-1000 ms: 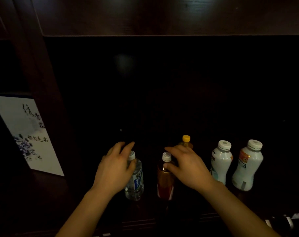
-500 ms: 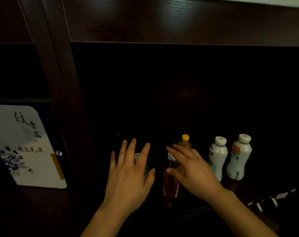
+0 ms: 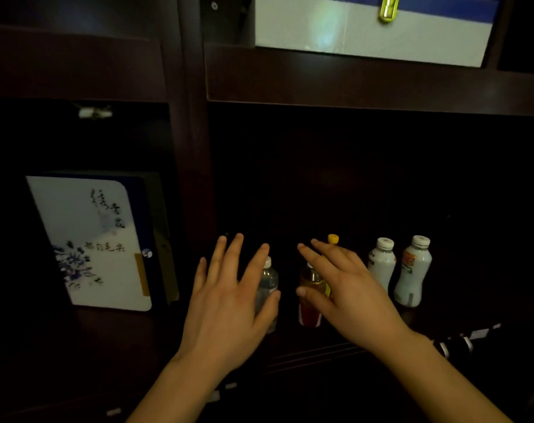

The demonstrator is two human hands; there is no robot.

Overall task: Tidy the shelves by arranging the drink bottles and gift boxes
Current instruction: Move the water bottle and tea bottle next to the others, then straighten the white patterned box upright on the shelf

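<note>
Several drink bottles stand in a row on a dark wooden shelf (image 3: pixel 320 355). My left hand (image 3: pixel 229 303) hovers with fingers spread in front of a clear water bottle (image 3: pixel 267 285), partly hiding it. My right hand (image 3: pixel 348 291) is spread open in front of a tea bottle with a red label (image 3: pixel 310 309) and a yellow-capped bottle (image 3: pixel 333 239), of which little but the cap shows. Two white milk-drink bottles (image 3: pixel 381 264) (image 3: pixel 413 273) stand upright to the right. A white gift box with flower print and calligraphy (image 3: pixel 91 242) leans in the left compartment.
A dark upright divider (image 3: pixel 192 178) separates the two compartments. Above, a white and blue box with a gold clasp (image 3: pixel 372 29) sits on the upper shelf. Some dark bottles with pale caps (image 3: pixel 455 346) lie at the lower right, below the shelf edge.
Both hands have let go of the bottle tops and drawn back with fingers spread. The view has tilted up and right, bringing the upper shelf box into sight.
</note>
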